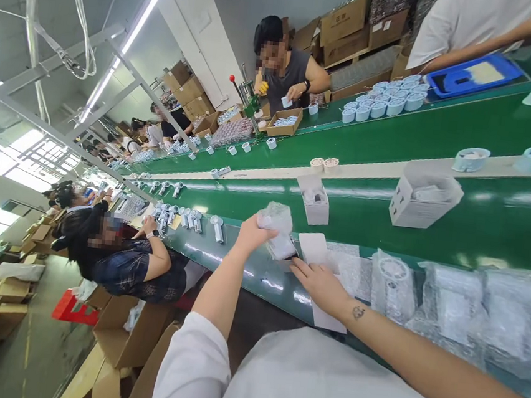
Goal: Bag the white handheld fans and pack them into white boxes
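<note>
My left hand [251,232] is closed around a bubble-wrapped item [276,220], which it holds above the near edge of the green bench [241,259]. Its lower end meets the open mouth of a small white carton [315,251] lying on the bench. My right hand [320,285] lies on that carton and grips it near the opening, with the fingers pointing toward the wrapped item. A small tattoo shows on my right wrist.
Several bubble-wrapped fans [452,304] are piled on the bench to the right. Open white cartons [315,200] [423,195] ride the green conveyor belt [479,226]. Co-workers sit at both sides, one close on my left [119,254]. Cardboard boxes [130,336] stand on the floor.
</note>
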`<state>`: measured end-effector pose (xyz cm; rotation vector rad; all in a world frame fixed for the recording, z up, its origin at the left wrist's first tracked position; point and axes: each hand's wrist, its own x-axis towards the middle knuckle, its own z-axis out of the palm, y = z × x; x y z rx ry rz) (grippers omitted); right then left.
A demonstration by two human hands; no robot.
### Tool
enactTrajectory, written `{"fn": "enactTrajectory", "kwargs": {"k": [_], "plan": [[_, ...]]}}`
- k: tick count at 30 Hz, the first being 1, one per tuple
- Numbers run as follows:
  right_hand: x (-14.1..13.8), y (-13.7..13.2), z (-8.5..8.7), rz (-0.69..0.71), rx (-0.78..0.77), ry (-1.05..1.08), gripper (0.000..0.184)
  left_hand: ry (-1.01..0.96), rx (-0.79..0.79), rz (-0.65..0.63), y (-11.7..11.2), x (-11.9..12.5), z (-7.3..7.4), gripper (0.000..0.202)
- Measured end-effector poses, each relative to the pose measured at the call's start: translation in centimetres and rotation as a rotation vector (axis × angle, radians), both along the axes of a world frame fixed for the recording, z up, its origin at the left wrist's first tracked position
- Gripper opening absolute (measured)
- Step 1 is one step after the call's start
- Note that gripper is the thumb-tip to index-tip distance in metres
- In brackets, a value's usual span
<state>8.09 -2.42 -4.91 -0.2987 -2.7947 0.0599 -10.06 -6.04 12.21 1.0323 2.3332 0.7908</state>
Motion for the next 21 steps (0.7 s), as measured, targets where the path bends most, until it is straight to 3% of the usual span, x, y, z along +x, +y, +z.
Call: {"fn": "enactTrajectory", "kwargs": {"k": [5, 9, 11, 13, 16, 18, 21], "plan": [[-0.8, 1.3, 0.0, 0.008, -0.029, 0.019, 0.062, -0.198, 0.302, 0.201, -1.1, -0.2, 0.3, 0.043], [-1.2, 1.3, 0.4, 0.018, -0.041, -0.008, 0.064, -0.467, 0.574, 0.326, -2.7, -0.1, -1.3, 0.063], [-1.2, 1.3, 0.8, -0.001, -0.051, -0.017, 0.064, -0.436, 0.518, 0.296, -3.9, -0.4, -2.6, 0.064], [-1.1, 1.2, 1.1, -0.035, -0.058, -0.029, 0.066, -0.293, 0.348, 0.226, -5.2, -0.8, -3.8, 0.053], [-0.9, 1.2, 1.5, -0.086, -0.061, -0.057, 0.07, -0.122, 0.17, 0.17, -6.9, -1.1, -4.6, 0.038], [-0.9, 1.2, 1.5, -0.122, -0.08, -0.067, 0.07, -0.089, 0.145, 0.176, -7.2, -0.9, -4.2, 0.034], [-0.8, 1.2, 1.4, -0.153, -0.114, -0.056, 0.069, 0.046, 0.002, 0.108, -6.5, 0.0, -2.0, 0.028]]}}
